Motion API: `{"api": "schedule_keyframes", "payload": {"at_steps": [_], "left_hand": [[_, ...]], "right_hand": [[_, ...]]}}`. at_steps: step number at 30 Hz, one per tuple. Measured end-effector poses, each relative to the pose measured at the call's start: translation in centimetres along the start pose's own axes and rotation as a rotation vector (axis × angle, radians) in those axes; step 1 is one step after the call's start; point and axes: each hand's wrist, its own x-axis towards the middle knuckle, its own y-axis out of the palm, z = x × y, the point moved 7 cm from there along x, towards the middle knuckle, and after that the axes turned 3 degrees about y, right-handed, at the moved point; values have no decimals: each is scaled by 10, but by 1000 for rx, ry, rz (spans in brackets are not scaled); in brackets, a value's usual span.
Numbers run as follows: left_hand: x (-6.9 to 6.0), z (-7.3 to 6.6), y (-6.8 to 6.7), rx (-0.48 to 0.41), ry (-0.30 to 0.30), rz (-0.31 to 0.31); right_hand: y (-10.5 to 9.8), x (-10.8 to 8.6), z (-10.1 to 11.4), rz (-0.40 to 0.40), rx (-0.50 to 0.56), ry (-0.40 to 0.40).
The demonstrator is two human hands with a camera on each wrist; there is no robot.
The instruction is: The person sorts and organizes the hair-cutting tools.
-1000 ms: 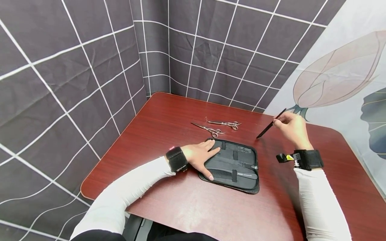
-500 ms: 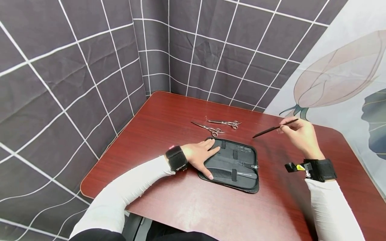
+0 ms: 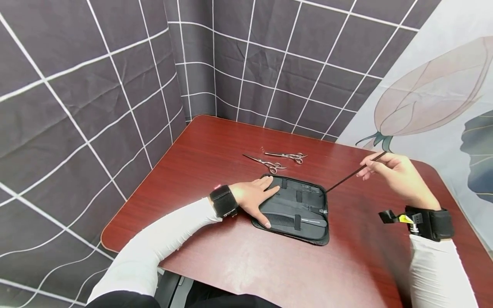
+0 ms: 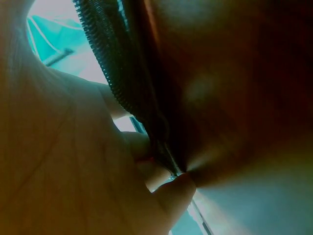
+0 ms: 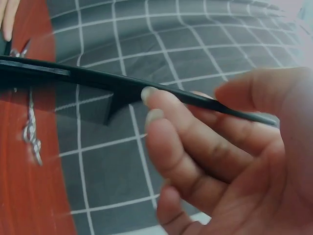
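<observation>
Black and thin, the held comb (image 5: 100,81) is sitting in the pinching grip of the right hand (image 3: 400,175), its far end running out of the right wrist view; seen from the head, it is pointing at the edge of the open case (image 3: 286,205), contact being unclear. The left hand (image 3: 254,199) is lying spread, hiding part of the case's left side. Pale marks on the strapped comb (image 3: 286,220) are proving unreadable.

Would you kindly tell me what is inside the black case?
A dark comb lies under a strap; the left hand covers part of the case, hiding anything beneath it.
</observation>
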Motion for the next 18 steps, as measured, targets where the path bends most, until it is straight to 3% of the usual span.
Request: {"api": "schedule_keyframes", "payload": {"at_steps": [5,9,13,18], "left_hand": [[1,1,1,6,6,-3],[0,1,1,-4,10,0],[0,1,1,-10,8,-2],[-1,1,0,-13,11,1]], "right_hand": [[6,-6,17,95,24,-108],[19,-9,27,222,81,-173],[31,-12,31,339,100,-178],[41,-11,33,428,158,-187]]}}
